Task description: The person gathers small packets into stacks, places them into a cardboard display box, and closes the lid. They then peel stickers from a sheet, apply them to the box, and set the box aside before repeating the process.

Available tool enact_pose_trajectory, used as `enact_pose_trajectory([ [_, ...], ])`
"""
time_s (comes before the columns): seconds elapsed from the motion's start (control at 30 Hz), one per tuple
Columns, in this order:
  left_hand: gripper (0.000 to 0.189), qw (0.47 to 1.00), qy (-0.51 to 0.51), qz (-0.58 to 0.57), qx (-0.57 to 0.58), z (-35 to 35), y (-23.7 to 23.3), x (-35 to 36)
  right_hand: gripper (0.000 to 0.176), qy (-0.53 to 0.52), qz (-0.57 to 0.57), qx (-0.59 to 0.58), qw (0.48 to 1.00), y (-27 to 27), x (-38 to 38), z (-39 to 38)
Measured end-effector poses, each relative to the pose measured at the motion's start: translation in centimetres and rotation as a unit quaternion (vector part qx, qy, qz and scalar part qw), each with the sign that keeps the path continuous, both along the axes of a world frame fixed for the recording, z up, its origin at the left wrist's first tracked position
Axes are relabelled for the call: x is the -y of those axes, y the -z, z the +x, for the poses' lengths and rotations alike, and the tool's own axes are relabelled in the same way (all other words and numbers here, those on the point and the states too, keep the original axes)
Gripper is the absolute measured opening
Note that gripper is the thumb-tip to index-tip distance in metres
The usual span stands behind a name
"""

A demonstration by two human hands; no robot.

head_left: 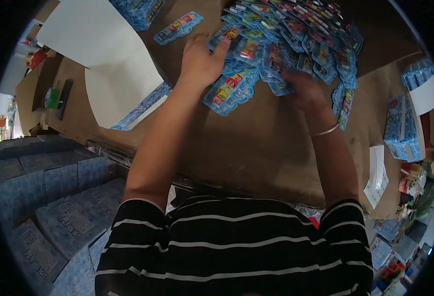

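Observation:
A large heap of blue blister-card packs with small coloured items inside spreads over the brown table. At the heap's left edge, my left hand has its thumb and fingers apart on the packs, palm down. Below it lies one pack with red and yellow pieces. My right hand is at the heap's front edge, smeared by motion; what its fingers hold cannot be made out. A single pack lies apart at the upper left, and another lies right of my right wrist.
An open white-lined box stands on the table at left. Stacked blue boxes fill the lower left. At right are a blue-patterned box and a white paper sheet. A green round object sits far left.

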State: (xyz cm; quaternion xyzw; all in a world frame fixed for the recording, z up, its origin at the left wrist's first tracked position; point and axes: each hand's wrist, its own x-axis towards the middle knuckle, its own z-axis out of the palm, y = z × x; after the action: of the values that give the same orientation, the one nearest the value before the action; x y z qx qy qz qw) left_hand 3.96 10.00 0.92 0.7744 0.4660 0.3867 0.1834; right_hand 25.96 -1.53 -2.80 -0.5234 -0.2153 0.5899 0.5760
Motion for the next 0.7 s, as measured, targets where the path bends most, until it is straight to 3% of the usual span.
enact_pose_trajectory([
  [0.03, 0.060, 1.000, 0.005, -0.007, -0.001, -0.5, 0.2, 0.5, 0.028, -0.005, 0.026, 0.005, 1.000, -0.8, 1.9, -0.1],
  [0.1, 0.068, 0.979, 0.055, -0.192, -0.037, -0.9, 0.0, 1.2, 0.028, -0.007, 0.049, 0.010, 0.999, -1.3, 4.2, -0.2],
  [0.13, 0.068, 0.978, 0.058, -0.197, -0.038, -0.4, -0.3, 1.6, 0.027, -0.013, 0.030, 0.020, 0.999, -1.2, 5.0, -0.5],
  [0.2, 0.073, 0.985, -0.047, -0.067, -0.155, 0.8, -1.0, 1.6, 0.027, -0.020, 0.012, 0.028, 0.999, -1.2, 6.3, -1.3],
  [0.23, 0.073, 0.984, -0.045, -0.067, -0.156, 1.0, -0.9, 1.6, 0.028, -0.015, 0.026, 0.019, 0.999, -1.3, 7.0, -1.8],
  [0.3, 0.077, 0.976, -0.100, 0.147, -0.126, 1.4, -0.7, 1.5, 0.029, -0.010, 0.042, 0.010, 0.999, -1.5, 8.0, -2.2],
  [0.33, 0.077, 0.976, -0.099, 0.147, -0.127, 1.7, -0.6, 2.5, 0.029, -0.001, 0.027, 0.044, 0.999, -1.7, 8.5, -2.2],
  [0.37, 0.075, 0.999, -0.014, 0.002, -0.050, 2.2, -0.2, 4.4, 0.030, 0.008, 0.013, 0.079, 0.997, -1.7, 8.9, -2.2],
  [0.4, 0.073, 0.987, 0.070, -0.145, 0.027, 2.5, 0.0, 6.1, 0.030, 0.010, 0.012, 0.077, 0.997, -1.7, 9.3, -2.3],
  [0.43, 0.073, 0.987, 0.070, -0.145, 0.026, 2.8, 0.0, 7.1, 0.031, -0.013, 0.040, 0.194, 0.980, -1.6, 9.6, -2.3],
  [0.47, 0.071, 0.900, 0.158, -0.350, 0.206, 3.0, 0.0, 7.9, 0.033, -0.037, 0.068, 0.309, 0.948, -1.4, 10.0, -2.3],
  [0.5, 0.069, 0.733, 0.234, -0.522, 0.367, 3.0, 0.0, 8.6, 0.033, -0.036, 0.069, 0.308, 0.948, -0.9, 10.4, -2.9],
  [0.57, 0.065, 0.723, 0.268, -0.524, 0.362, 2.8, 0.2, 10.1, 0.036, 0.045, 0.108, 0.373, 0.921, 0.7, 11.4, -4.8],
  [0.6, 0.062, 0.712, 0.302, -0.524, 0.358, 2.5, 0.3, 10.8, 0.036, 0.045, 0.106, 0.371, 0.922, 0.2, 11.8, -5.4],
  [0.67, 0.060, 0.739, 0.343, -0.466, 0.345, 2.0, 0.1, 12.0, 0.039, 0.019, 0.148, 0.473, 0.868, -2.0, 12.2, -6.0],
  [0.7, 0.061, 0.711, 0.362, -0.436, 0.418, 2.0, 0.1, 12.4, 0.039, 0.018, 0.148, 0.472, 0.869, -3.0, 12.3, -6.1],
])
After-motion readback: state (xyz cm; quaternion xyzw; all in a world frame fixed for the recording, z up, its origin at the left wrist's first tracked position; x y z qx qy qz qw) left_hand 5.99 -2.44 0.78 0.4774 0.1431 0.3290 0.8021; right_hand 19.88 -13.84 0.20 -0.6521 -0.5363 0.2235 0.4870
